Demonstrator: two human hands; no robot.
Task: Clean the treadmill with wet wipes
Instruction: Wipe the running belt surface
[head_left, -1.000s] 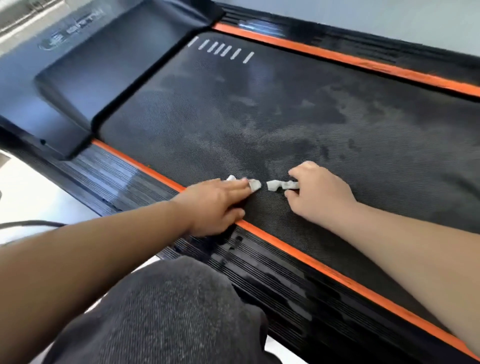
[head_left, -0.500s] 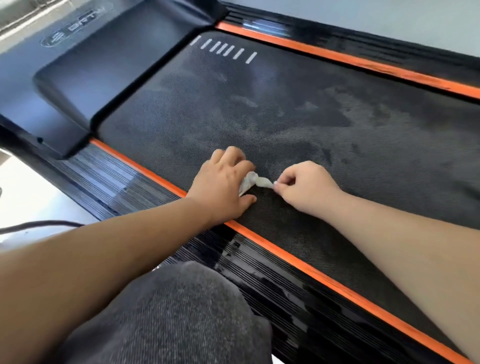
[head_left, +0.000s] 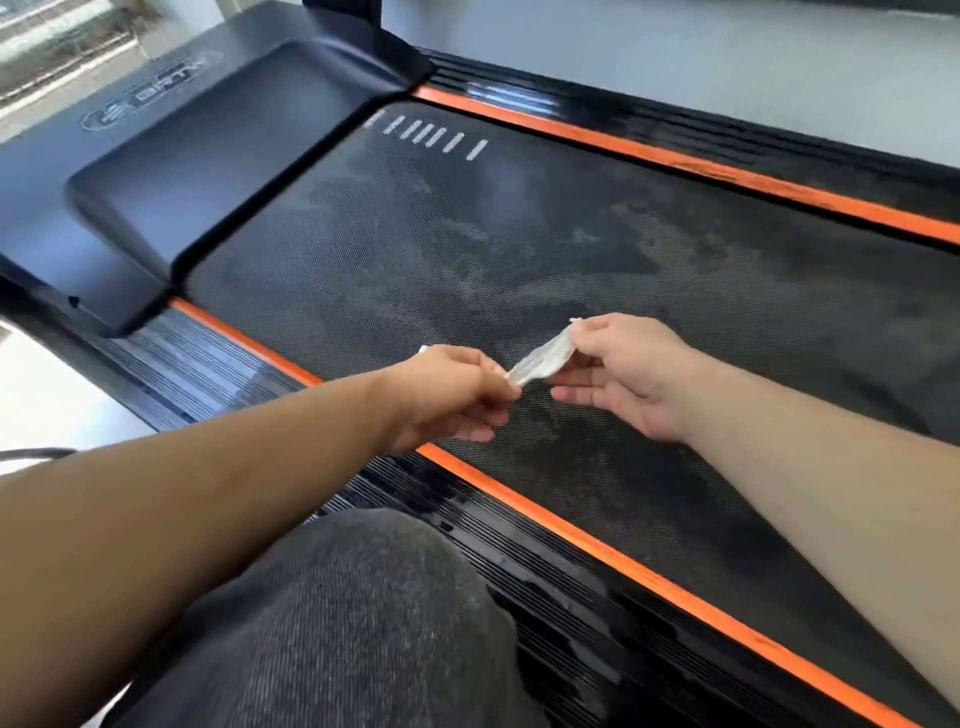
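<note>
The left hand (head_left: 457, 395) pinched one end of a wipe (head_left: 543, 358) (twisted, greyish), held over the belt (head_left: 571, 234) just inside the orange strip (head_left: 519, 499). The right hand (head_left: 628, 379) pinched the other end with thumb and forefinger, its other fingers (head_left: 576, 395) loose.

**Wipe lifted, stretched**

The crumpled white wet wipe (head_left: 543, 359) has been raised off the black textured treadmill belt (head_left: 519, 234) and pulled into a strip between the left hand (head_left: 447, 397) and the right hand (head_left: 623, 374), which have been drawn apart.
</note>
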